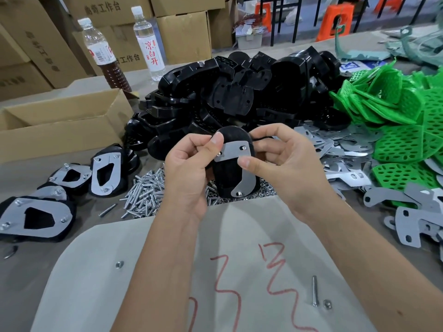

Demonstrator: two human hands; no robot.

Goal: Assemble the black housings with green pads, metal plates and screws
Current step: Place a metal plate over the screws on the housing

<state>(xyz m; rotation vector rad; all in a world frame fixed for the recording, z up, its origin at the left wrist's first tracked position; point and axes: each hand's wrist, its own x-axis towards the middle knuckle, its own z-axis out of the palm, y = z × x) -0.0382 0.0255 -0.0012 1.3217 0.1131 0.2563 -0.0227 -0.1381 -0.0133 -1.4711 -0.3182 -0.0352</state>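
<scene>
both hands hold one black housing (226,178) up over the counter (28,264), just above the screw pile (143,190). the left hand (189,168) grips its left edge, thumb curled over the top-left rim beside a screw head. the right hand (282,161) wraps the right edge, its thumb pressing a grey metal plate (239,161) flat against the housing face. the plate runs across the upper part and down the right side, with screw heads showing at its upper right and lower end. behind the hands lies a big heap of loose housings (239,97). to the right are green pads (395,121) in a pile, and loose plates (340,149) spread between that pile and the heap. more plates (412,219) lie near the right edge. on the left sit finished housings (36,216) with plates and screws on, well apart from the hands. a cardboard box (60,123) stands open behind them, with two bottles (148,41) further back. a pale sheet (167,279) with red scribbles lies under the forearms, carrying a single screw (314,291) with a nut (327,304) just beside it, and another nut (119,264) toward its left side.
</scene>
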